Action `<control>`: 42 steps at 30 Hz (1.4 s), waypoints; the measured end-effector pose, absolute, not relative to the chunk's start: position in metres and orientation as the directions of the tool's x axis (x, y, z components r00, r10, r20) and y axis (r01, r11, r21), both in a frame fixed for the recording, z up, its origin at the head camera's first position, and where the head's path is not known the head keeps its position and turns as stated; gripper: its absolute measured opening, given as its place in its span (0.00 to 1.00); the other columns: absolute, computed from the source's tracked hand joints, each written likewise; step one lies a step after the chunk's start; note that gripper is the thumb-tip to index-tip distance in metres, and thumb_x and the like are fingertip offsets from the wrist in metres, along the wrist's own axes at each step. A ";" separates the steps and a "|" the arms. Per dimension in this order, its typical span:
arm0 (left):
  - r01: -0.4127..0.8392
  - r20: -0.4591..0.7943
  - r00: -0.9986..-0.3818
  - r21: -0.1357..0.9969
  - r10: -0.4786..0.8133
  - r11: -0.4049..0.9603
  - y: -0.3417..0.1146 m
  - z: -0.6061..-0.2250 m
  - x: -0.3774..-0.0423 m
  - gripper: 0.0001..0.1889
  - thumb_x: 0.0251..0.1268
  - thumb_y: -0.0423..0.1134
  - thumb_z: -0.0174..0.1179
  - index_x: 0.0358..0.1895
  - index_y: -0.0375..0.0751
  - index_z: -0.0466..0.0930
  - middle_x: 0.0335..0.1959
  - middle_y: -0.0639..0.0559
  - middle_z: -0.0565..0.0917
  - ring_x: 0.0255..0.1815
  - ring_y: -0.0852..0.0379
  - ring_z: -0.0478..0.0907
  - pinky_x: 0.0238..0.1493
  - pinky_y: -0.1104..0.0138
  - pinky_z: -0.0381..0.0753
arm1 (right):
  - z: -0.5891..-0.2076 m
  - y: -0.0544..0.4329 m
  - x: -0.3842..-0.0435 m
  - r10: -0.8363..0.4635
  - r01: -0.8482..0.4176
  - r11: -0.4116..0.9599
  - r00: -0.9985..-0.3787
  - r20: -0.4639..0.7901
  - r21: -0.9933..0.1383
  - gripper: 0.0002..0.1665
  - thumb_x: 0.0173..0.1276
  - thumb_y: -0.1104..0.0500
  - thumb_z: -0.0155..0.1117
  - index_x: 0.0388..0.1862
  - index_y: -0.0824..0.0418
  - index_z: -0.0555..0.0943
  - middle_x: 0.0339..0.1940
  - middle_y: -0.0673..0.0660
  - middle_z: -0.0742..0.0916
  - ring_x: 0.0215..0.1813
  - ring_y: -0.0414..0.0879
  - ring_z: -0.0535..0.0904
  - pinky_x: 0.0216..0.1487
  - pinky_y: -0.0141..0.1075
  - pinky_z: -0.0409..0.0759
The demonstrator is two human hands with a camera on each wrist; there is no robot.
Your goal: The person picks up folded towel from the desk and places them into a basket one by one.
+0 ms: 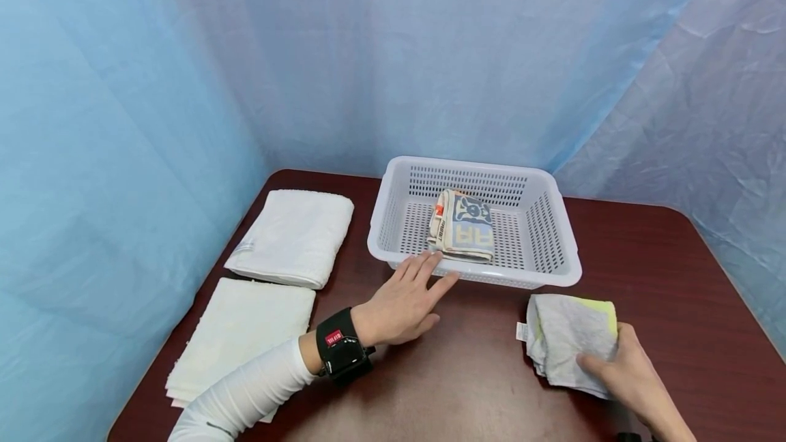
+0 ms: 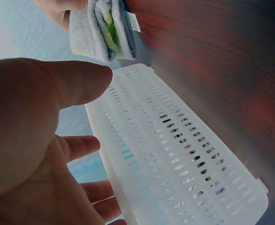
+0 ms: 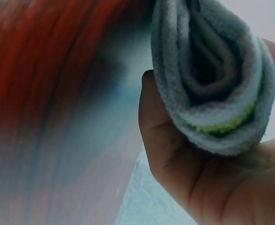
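My right hand (image 1: pixel 632 374) grips a folded grey towel (image 1: pixel 568 340) with a lime-green border, thumb on top and fingers beneath. The right wrist view shows the towel's rolled layers (image 3: pixel 217 93) between thumb and fingers. A small white tag (image 1: pixel 522 331) sticks out at its left side. My left hand (image 1: pixel 402 302) is spread with its fingertips at the near rim of the white plastic basket (image 1: pixel 381 237). Inside the basket, toward its left, lies a folded towel (image 1: pixel 469 227) with a blue and cream bear pattern. In the left wrist view, the basket's slotted wall (image 2: pixel 175 150) stands beside the fingers.
A folded white towel (image 1: pixel 295 234) lies at the table's back left. Nearer is a stack of cream cloths (image 1: pixel 245 333), partly under the left sleeve (image 1: pixel 245 387). Blue curtains (image 1: pixel 430 53) hang behind and beside the dark red wooden table (image 1: pixel 479 374).
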State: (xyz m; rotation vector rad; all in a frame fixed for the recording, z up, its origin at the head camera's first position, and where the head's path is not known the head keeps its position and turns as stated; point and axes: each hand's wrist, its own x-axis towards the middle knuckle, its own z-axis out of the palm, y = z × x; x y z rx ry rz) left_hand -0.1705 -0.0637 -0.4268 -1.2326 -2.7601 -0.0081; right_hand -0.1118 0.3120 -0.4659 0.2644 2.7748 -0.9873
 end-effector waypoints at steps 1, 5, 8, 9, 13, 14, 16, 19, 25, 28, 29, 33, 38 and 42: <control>0.742 0.109 -0.662 -0.042 0.741 0.669 -0.064 -0.427 -0.170 0.36 0.70 0.52 0.59 0.76 0.47 0.57 0.77 0.37 0.56 0.78 0.43 0.51 0.75 0.54 0.55 | -0.466 0.311 -0.111 0.102 0.220 0.764 -0.969 -0.224 -0.606 0.50 0.61 0.57 0.71 0.66 0.82 0.51 0.50 0.76 0.74 0.47 0.61 0.76 0.39 0.42 0.73; 0.741 0.109 -0.663 -0.044 0.741 0.670 -0.064 -0.428 -0.170 0.36 0.70 0.52 0.59 0.76 0.47 0.58 0.77 0.37 0.56 0.78 0.43 0.51 0.75 0.53 0.55 | -0.468 0.307 -0.109 0.088 0.197 0.771 -0.975 -0.205 -0.606 0.49 0.61 0.57 0.72 0.65 0.81 0.53 0.49 0.76 0.76 0.46 0.59 0.77 0.39 0.42 0.73; 0.742 0.112 -0.662 -0.047 0.741 0.669 -0.064 -0.428 -0.170 0.35 0.70 0.53 0.59 0.76 0.47 0.58 0.77 0.37 0.56 0.78 0.42 0.51 0.75 0.53 0.55 | -0.469 0.303 -0.108 0.083 0.192 0.776 -0.975 -0.205 -0.601 0.48 0.60 0.57 0.72 0.65 0.80 0.53 0.49 0.75 0.76 0.46 0.60 0.77 0.39 0.42 0.74; 0.742 0.114 -0.661 -0.049 0.742 0.669 -0.064 -0.428 -0.170 0.35 0.70 0.53 0.59 0.76 0.47 0.58 0.77 0.37 0.56 0.78 0.42 0.51 0.75 0.53 0.55 | -0.468 0.302 -0.108 0.082 0.195 0.775 -0.974 -0.210 -0.601 0.49 0.60 0.56 0.72 0.65 0.80 0.53 0.50 0.75 0.76 0.47 0.60 0.77 0.39 0.43 0.74; 0.743 0.124 -0.658 -0.054 0.743 0.667 -0.063 -0.429 -0.170 0.35 0.70 0.52 0.60 0.75 0.47 0.59 0.76 0.36 0.57 0.78 0.41 0.52 0.75 0.53 0.56 | -0.467 0.296 -0.106 0.085 0.205 0.776 -0.971 -0.223 -0.597 0.49 0.60 0.56 0.72 0.66 0.78 0.53 0.51 0.74 0.77 0.47 0.60 0.77 0.39 0.42 0.74; 0.743 0.126 -0.657 -0.057 0.743 0.667 -0.063 -0.429 -0.170 0.35 0.70 0.52 0.60 0.75 0.47 0.59 0.76 0.36 0.57 0.78 0.41 0.52 0.75 0.53 0.56 | -0.467 0.295 -0.106 0.085 0.206 0.776 -0.971 -0.224 -0.596 0.49 0.60 0.56 0.72 0.66 0.78 0.54 0.50 0.74 0.77 0.47 0.59 0.77 0.39 0.42 0.74; 0.744 0.131 -0.656 -0.056 0.744 0.666 -0.063 -0.429 -0.169 0.35 0.70 0.52 0.60 0.75 0.47 0.60 0.76 0.36 0.57 0.78 0.41 0.52 0.75 0.53 0.56 | -0.466 0.293 -0.105 0.084 0.199 0.775 -0.973 -0.215 -0.600 0.48 0.60 0.56 0.72 0.66 0.77 0.54 0.50 0.73 0.77 0.47 0.59 0.77 0.39 0.42 0.74; 0.749 0.143 -0.651 -0.041 0.746 0.661 -0.063 -0.430 -0.169 0.33 0.70 0.51 0.60 0.74 0.47 0.61 0.76 0.36 0.57 0.78 0.41 0.52 0.75 0.53 0.56 | -0.465 0.290 -0.105 0.078 0.194 0.771 -0.974 -0.214 -0.606 0.49 0.60 0.57 0.73 0.66 0.77 0.54 0.50 0.74 0.77 0.47 0.59 0.77 0.39 0.42 0.74; 0.782 0.219 -0.608 -0.002 0.763 0.624 -0.064 -0.431 -0.166 0.30 0.69 0.49 0.61 0.70 0.45 0.65 0.75 0.37 0.58 0.75 0.43 0.56 0.73 0.52 0.59 | -0.464 0.285 -0.105 0.072 0.193 0.771 -0.973 -0.217 -0.607 0.50 0.60 0.57 0.73 0.67 0.77 0.53 0.52 0.74 0.76 0.49 0.61 0.77 0.41 0.44 0.74; 0.792 0.245 -0.593 0.009 0.767 0.610 -0.065 -0.430 -0.166 0.28 0.68 0.47 0.61 0.68 0.45 0.67 0.73 0.38 0.60 0.73 0.44 0.58 0.72 0.54 0.61 | -0.463 0.282 -0.105 0.073 0.193 0.772 -0.974 -0.217 -0.605 0.50 0.60 0.56 0.73 0.68 0.77 0.53 0.53 0.75 0.76 0.50 0.62 0.76 0.42 0.45 0.74; 0.794 0.249 -0.592 0.012 0.767 0.608 -0.065 -0.430 -0.166 0.27 0.69 0.47 0.61 0.68 0.46 0.68 0.73 0.38 0.61 0.72 0.45 0.59 0.71 0.54 0.62 | -0.464 0.281 -0.105 0.072 0.189 0.772 -0.975 -0.213 -0.607 0.50 0.60 0.56 0.73 0.68 0.77 0.53 0.53 0.75 0.76 0.51 0.62 0.76 0.43 0.45 0.74; 0.806 0.283 -0.577 0.049 0.766 0.589 -0.064 -0.428 -0.166 0.24 0.70 0.44 0.60 0.66 0.45 0.70 0.67 0.42 0.68 0.66 0.49 0.66 0.65 0.58 0.69 | -0.464 0.278 -0.104 0.065 0.173 0.766 -0.979 -0.193 -0.619 0.49 0.59 0.57 0.73 0.67 0.76 0.55 0.52 0.74 0.77 0.50 0.61 0.77 0.42 0.45 0.74; 0.816 0.325 -0.566 0.092 0.757 0.571 -0.062 -0.429 -0.167 0.21 0.69 0.40 0.60 0.63 0.44 0.73 0.59 0.47 0.74 0.58 0.53 0.72 0.53 0.63 0.77 | -0.465 0.273 -0.101 0.056 0.154 0.763 -0.983 -0.172 -0.627 0.48 0.58 0.58 0.74 0.67 0.75 0.56 0.50 0.72 0.79 0.48 0.59 0.78 0.41 0.43 0.74; 0.808 0.302 -0.581 0.096 0.756 0.582 -0.062 -0.432 -0.167 0.21 0.69 0.41 0.61 0.63 0.44 0.75 0.57 0.48 0.75 0.56 0.54 0.74 0.47 0.65 0.79 | -0.467 0.266 -0.100 0.044 0.134 0.765 -0.987 -0.155 -0.630 0.47 0.58 0.59 0.74 0.67 0.74 0.57 0.50 0.71 0.80 0.47 0.58 0.78 0.41 0.43 0.74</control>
